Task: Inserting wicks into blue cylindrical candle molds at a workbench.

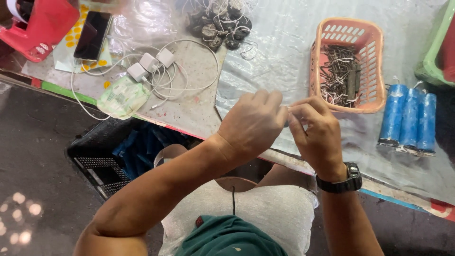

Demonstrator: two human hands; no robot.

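Here, a worktable covered in clear crinkled plastic sheeting (284,42) fills the upper half of the frame, with a dark floor at the lower left. Below the table edge, left of centre, sits a black slatted plastic crate (102,163) holding blue items. At the upper right stands an orange perforated plastic basket (367,40) containing a heap of thin dark metal pins with pale threads. To its right, near the right edge, three blue cylindrical rolls (410,121) lie side by side, touching one another. At the upper left, a red plastic container (45,26) adjoins a black smartphone (92,35), and beneath these lie white charger plugs with tangled white cables (151,64). At top centre rests a cluster of small dark round pieces tied with white string (222,23).

At frame centre, above the table's near edge, the left hand (253,123) and the right hand (317,132), the latter wearing a black wristwatch (341,182), meet fingertip to fingertip. Both hands have fingers curled narrowly, pinching a thin pale thread (287,108) between them; it is barely visible.
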